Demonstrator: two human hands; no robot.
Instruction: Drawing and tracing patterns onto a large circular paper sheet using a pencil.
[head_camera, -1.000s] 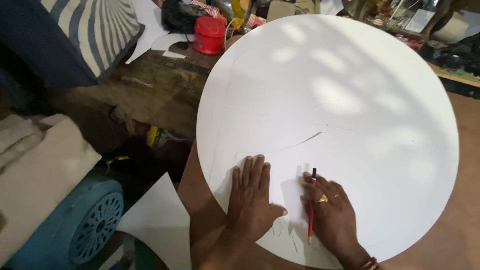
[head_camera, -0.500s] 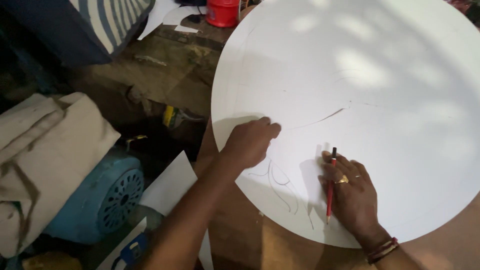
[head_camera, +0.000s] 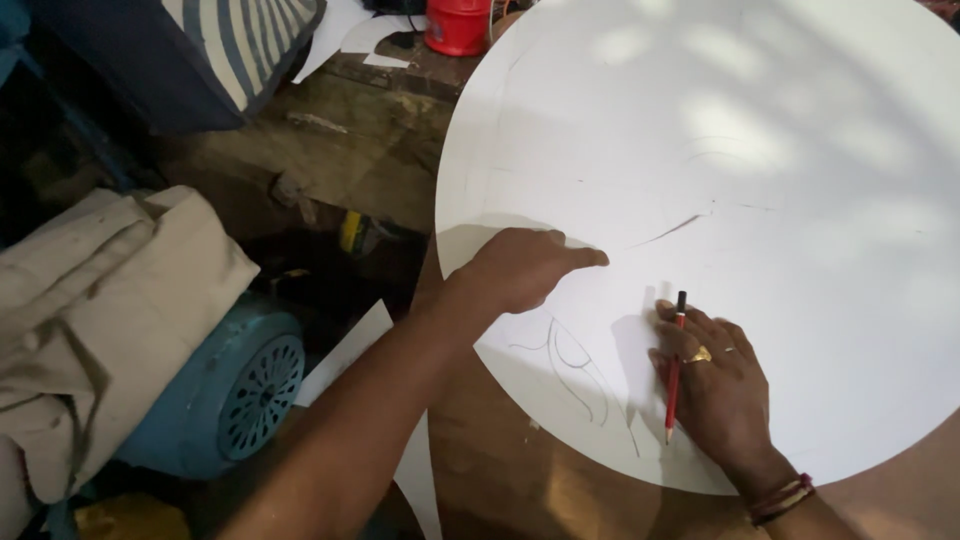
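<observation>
Right hand: the right hand (head_camera: 715, 385) lies palm down on the lower edge of the board, lower right of the frame, fingers loosely spread; the pencil (head_camera: 675, 365) is tucked under them, held flat against the surface rather than in a writing grip, its sharpened tip toward the near edge.
Left hand: the left hand (head_camera: 520, 268) reaches in from the lower left and rests on the board left of centre, fingers together and stretched toward the right, pressing down and gripping nothing.
Drawing so far: between the two hands sit a few curved pencil strokes (head_camera: 575, 370), a small leaf-like shape near the board's lower rim. Further up, a faint long line (head_camera: 670, 230) with a darker short stretch crosses the middle.
Board: the round white board (head_camera: 800, 150) fills the right and upper part of the frame, lying on a brown table (head_camera: 520, 480) that shows below its rim.
Progress: judging by the marks, only a small patch near the lower edge is sketched; nearly all of the white face is bare, so the drawing looks barely begun.
Left side: a pale blue motor housing (head_camera: 240, 390) with beige cloth (head_camera: 100, 300) over it, lower left; white paper scraps (head_camera: 345, 350) beside it.
Far end: a red container (head_camera: 458, 25) at the top, and a striped cushion (head_camera: 245, 40) in the upper left.
</observation>
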